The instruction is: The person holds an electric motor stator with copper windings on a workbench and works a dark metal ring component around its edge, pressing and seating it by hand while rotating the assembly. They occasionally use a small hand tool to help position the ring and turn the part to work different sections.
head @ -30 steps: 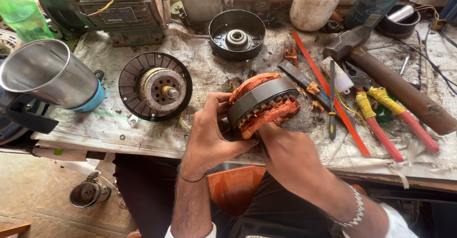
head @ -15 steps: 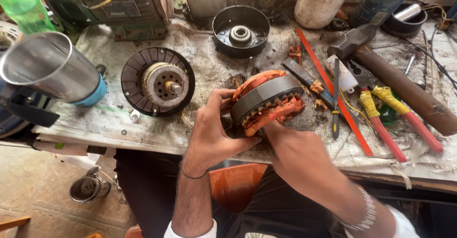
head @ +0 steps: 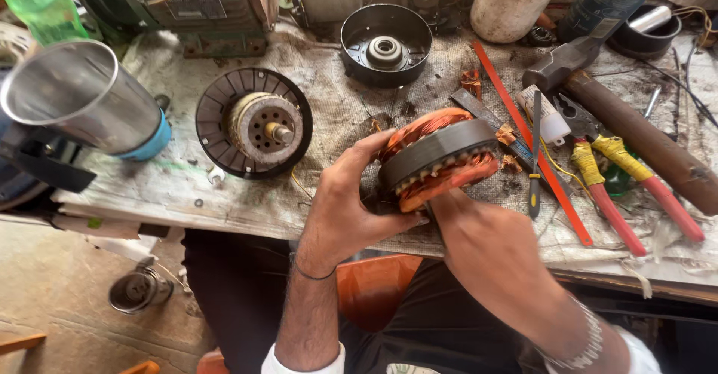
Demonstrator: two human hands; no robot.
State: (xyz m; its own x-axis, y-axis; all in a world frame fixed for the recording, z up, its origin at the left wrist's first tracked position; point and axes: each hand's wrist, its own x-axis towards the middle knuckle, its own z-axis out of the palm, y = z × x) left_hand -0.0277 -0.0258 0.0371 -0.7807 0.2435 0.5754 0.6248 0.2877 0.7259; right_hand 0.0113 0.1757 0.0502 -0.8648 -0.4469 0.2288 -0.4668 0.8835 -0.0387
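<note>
The stator (head: 437, 158), a dark ring wrapped in copper-orange windings, sits tilted in our 2 hands just above the near edge of the surface (head: 187, 194). Our left hand (head: 344, 206) comes in from 7 o'clock, its fingers (head: 370, 146) curled over the ring's left side and closed on it. Our right hand (head: 486, 243) rises from 5 o'clock and touches the stator's underside; it is blurred, so we cannot tell how its fingers are set.

At 9 o'clock from the stator lies a round rotor disc (head: 254, 123) with a pale hub and short shaft. At 12 o'clock, well apart, stands a black end cap (head: 386, 45) with a bearing at its centre. At 3 o'clock we see pliers (head: 598, 172) with yellow and red grips, and a thin red strip (head: 531, 138) running diagonally between them and the stator. A heavy hammer (head: 628, 123) lies beyond the pliers. Far toward 9 o'clock a shiny steel cup (head: 78, 97) rests on its side.
</note>
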